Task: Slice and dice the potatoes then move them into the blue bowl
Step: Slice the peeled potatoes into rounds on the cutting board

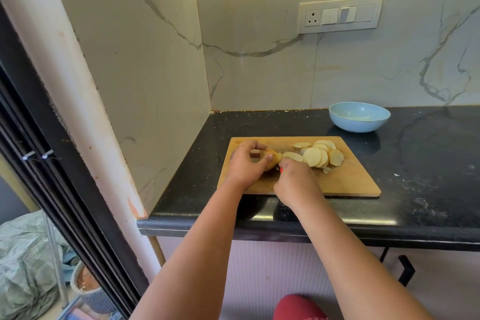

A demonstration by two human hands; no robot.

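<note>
A wooden cutting board [348,182] lies on the black counter. My left hand [246,163] grips the uncut end of a potato [275,158] on the board's left part, fingers curled over it. My right hand [296,184] is curled round a knife handle, of which only a small red bit [281,169] shows; the blade is hidden. Several pale round potato slices [318,156] lie overlapping just right of the potato. The blue bowl [359,116] stands behind the board at the right, apart from it.
The black counter [428,163] runs to the right and ends at marble walls on the left and at the back. A switch panel [340,14] is on the back wall. The counter's front edge is close below the board.
</note>
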